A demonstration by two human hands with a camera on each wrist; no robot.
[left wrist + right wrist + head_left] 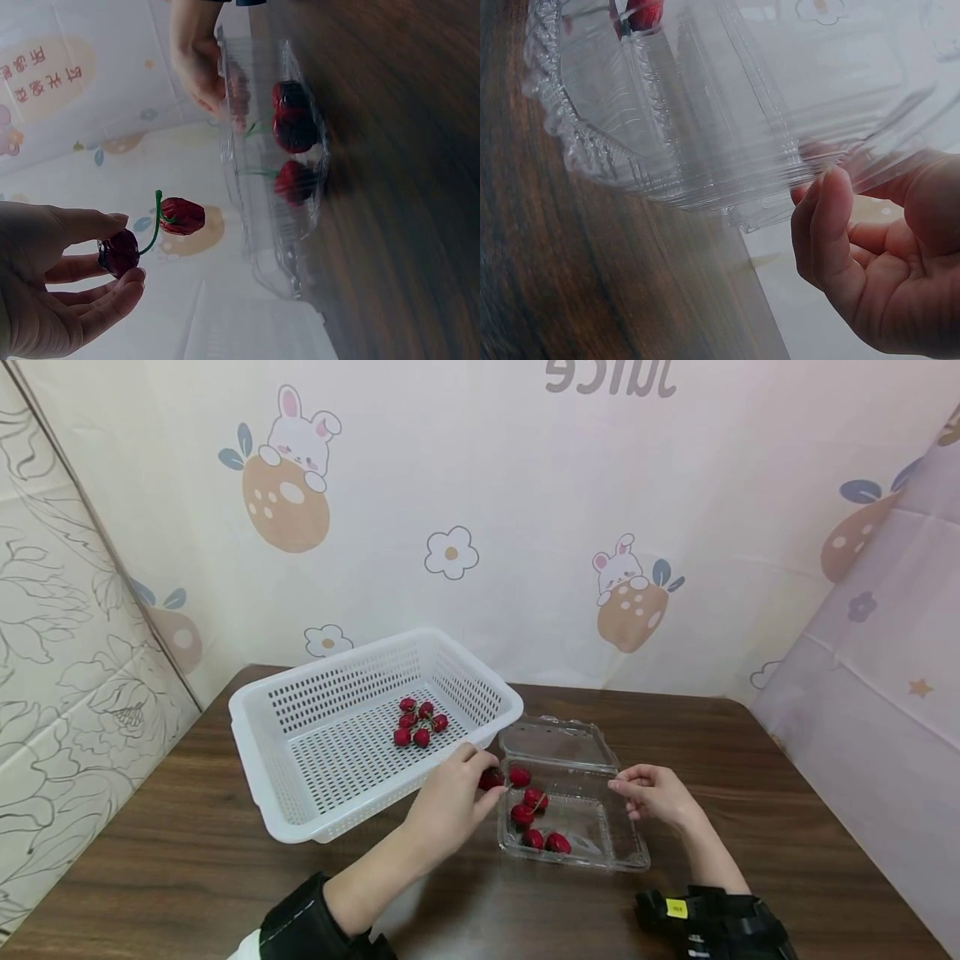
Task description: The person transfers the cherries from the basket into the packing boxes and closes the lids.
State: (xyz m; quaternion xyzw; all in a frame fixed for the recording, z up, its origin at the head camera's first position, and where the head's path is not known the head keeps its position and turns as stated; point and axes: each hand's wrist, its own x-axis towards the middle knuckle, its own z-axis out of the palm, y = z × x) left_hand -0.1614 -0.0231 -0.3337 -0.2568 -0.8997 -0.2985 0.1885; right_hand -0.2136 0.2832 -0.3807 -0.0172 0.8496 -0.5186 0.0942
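My left hand (450,797) pinches a dark red cherry (120,253) between thumb and fingers. A green stem joins it to a second cherry (182,216), which hangs free of the fingers. Both are at the left side of a clear plastic clamshell box (626,852), whose lid (558,743) is folded open toward the back. Several red cherries (522,814) lie in the left part of the box. On the box's right side, my right hand (656,793) pinches the rim; the right wrist view shows thumb and fingertips (835,187) on the clear plastic edge.
A white perforated basket (262,760) stands at the left, with several cherries (422,739) on its floor near the right end. Its right corner is close to the box's lid. A patterned curtain (450,610) hangs behind the brown wooden table (180,860).
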